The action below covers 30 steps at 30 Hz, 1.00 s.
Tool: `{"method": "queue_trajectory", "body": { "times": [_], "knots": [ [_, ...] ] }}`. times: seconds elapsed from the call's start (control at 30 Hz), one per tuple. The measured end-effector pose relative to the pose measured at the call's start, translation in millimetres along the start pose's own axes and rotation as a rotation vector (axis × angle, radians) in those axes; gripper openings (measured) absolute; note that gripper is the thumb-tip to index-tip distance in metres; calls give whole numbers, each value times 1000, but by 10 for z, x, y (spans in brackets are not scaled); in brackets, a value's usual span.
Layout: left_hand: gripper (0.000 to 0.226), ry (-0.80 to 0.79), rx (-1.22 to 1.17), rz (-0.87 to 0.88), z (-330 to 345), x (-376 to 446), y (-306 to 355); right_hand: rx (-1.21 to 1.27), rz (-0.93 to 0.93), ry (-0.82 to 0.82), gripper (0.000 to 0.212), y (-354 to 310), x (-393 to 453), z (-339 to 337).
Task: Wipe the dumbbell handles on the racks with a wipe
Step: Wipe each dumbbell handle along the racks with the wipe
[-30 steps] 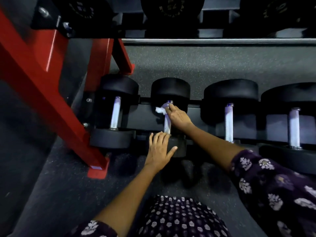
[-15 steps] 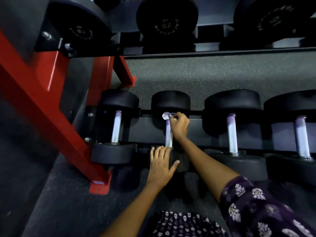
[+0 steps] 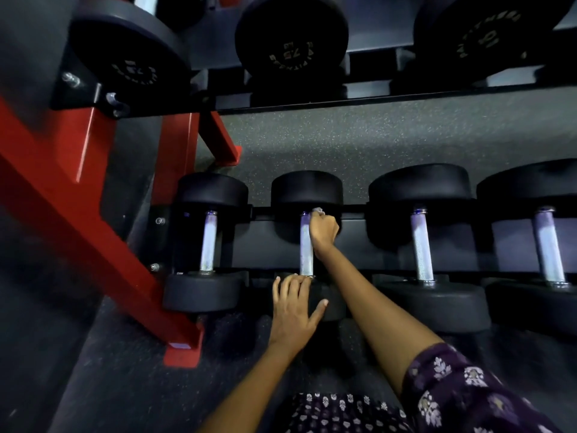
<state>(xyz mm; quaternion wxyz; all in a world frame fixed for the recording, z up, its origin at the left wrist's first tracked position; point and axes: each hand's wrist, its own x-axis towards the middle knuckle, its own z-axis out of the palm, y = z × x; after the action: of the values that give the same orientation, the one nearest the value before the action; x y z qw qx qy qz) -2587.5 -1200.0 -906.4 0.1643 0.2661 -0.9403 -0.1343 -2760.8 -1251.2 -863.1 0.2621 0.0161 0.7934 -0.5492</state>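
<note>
Several black dumbbells with silver handles lie on the bottom rack. My right hand [image 3: 323,231] grips a small white wipe [image 3: 318,210], bunched at the far end of the second dumbbell's handle [image 3: 306,248], close against the far head; most of the wipe is hidden in my fist. My left hand [image 3: 295,309] rests flat, fingers straight, on the near black head [image 3: 331,303] of that same dumbbell. Neighbouring handles stand bare: one to the left [image 3: 207,243], two to the right [image 3: 421,245] [image 3: 548,246].
A red rack leg [image 3: 93,232] slants down at the left to a foot on the dark speckled floor [image 3: 359,142]. An upper shelf [image 3: 343,98] carries larger black dumbbells [image 3: 290,42] overhead. My patterned clothing fills the bottom edge.
My right hand slid with the wipe from the handle's middle to its far end. The view tilted up, showing more of the upper shelf. My left hand stayed on the near head.
</note>
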Motion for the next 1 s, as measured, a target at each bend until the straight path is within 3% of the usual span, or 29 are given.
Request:
{"method": "queue_trajectory", "body": {
  "times": [0.2,0.4,0.47,0.53,0.57,0.67,0.77,0.87,1.0],
  "knots": [
    [50,31,4,12,35,-7,-11,28,-106,119,36,30,-129,135],
    [45,49,15,30,38,-12,-8,308,286,131,33,-75,-38,53],
    [44,46,20,34,37,-6,-3,445,422,63,25,-112,34,7],
    [45,38,20,33,35,-4,-18,555,479,-25,46,-74,154,10],
    [46,38,22,34,34,-5,-19,538,479,-52,51,-55,194,18],
    [52,35,25,27,28,-7,-12,372,410,-20,26,-97,100,46],
    [56,24,22,20,26,-2,-8,193,321,66,34,-119,41,71],
    [51,20,32,16,42,-4,-18,394,408,-48,26,-26,230,65],
    [53,37,30,20,42,-7,-8,310,424,-93,29,21,299,60]
  ]
}}
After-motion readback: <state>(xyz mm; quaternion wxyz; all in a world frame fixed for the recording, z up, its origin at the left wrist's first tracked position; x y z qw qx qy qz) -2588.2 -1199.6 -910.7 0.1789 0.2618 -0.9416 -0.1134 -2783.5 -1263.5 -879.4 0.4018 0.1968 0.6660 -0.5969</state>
